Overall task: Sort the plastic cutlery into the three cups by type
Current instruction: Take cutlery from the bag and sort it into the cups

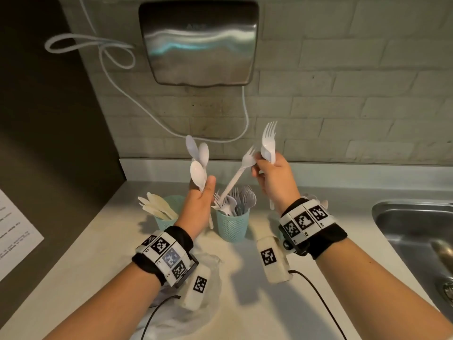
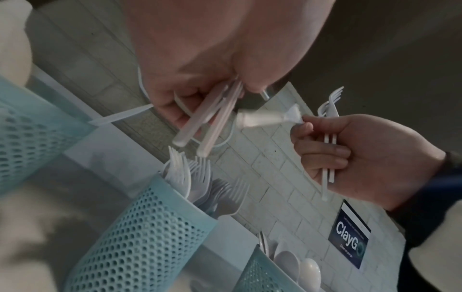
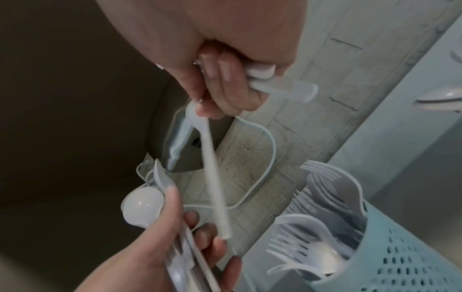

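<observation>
wall sign (image 2: 349,235): "ClayGo", white on dark blue, smaller lines blurred | dryer (image 1: 199,42): faint logo, unreadable | paper (image 1: 14,231): print too small to read

Three white plastic spoons (image 1: 199,165) stood bowls-up, fanned, in the left hand (image 1: 199,195). At three o'clock of them, white forks (image 1: 267,141) pointed tines-up in the right hand (image 1: 272,177), one loose fork (image 1: 241,168) slanting down toward the middle teal mesh cup (image 1: 232,224) of forks. Cream knives (image 1: 155,204) filled the teal cup (image 1: 169,217) at nine o'clock.
</observation>
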`<state>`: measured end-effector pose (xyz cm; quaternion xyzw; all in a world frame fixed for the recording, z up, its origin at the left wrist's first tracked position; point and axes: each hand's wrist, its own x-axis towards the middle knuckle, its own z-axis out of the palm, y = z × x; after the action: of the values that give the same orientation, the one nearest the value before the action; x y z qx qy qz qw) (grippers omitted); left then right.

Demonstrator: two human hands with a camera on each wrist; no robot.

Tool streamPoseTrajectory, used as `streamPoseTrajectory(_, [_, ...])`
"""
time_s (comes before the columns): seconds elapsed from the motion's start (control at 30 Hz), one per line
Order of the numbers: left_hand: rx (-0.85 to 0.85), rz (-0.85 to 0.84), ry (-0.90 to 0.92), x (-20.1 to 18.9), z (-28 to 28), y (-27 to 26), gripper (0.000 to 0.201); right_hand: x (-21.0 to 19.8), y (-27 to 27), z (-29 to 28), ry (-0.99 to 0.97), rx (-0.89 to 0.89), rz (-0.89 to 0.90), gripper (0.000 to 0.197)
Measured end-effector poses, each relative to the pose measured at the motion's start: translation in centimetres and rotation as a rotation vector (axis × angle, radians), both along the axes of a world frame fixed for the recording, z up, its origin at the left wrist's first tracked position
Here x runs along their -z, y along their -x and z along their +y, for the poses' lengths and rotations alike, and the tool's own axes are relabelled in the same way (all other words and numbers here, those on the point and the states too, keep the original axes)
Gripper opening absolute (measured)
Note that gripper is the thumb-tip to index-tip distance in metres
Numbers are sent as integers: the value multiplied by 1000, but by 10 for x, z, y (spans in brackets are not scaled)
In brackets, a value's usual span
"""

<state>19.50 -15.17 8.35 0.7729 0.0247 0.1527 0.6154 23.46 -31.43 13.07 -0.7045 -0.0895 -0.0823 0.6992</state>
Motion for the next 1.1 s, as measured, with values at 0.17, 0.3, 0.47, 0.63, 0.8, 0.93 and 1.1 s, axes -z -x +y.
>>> streamPoseTrajectory(0.17, [-77, -28, -15, 3, 6, -1, 22, 18, -3, -2, 378, 132, -98, 7])
streamPoseTrajectory(0.3, [-13, -17, 17, 8, 4, -1, 26, 41, 1, 1, 638, 92, -60, 13])
streamPoseTrajectory(0.47, [46, -2, 93, 7, 1, 1, 23, 74, 5, 2, 945, 74, -8, 26])
streamPoseTrajectory(0.63, [64, 18, 80, 9, 5, 3, 24, 59, 7, -1, 703, 104, -74, 13])
streamPoseTrajectory(0.8, [55, 42, 84, 11, 7, 3, 25, 34, 7, 7, 440, 65, -116, 30])
streamPoseTrajectory(0.93, [54, 35, 90, 11, 6, 5, 25, 39, 7, 13, 537, -10, -142, 36])
streamPoseTrajectory(1.1, [57, 51, 57, 14, 9, 5, 27, 61, -2, 26, 471, -43, -190, 21])
